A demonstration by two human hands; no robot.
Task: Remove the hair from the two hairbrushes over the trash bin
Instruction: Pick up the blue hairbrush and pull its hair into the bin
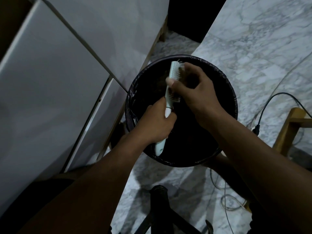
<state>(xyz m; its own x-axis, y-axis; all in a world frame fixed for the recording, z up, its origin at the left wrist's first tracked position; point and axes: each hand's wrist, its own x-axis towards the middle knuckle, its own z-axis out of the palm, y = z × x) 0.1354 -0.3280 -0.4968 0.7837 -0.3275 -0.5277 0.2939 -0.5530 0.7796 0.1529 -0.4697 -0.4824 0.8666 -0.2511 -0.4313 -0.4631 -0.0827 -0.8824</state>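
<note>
While the left hand (pixel 156 122) keeps its grip closed around the handle of the pale hairbrush (pixel 170 92), the brush stands over the open black trash bin (pixel 226 81) on the marble floor (pixel 261 39). The right hand (pixel 194 92) rests on the bristles, fingers curled and pressed into them; hair cannot be clearly seen.
</note>
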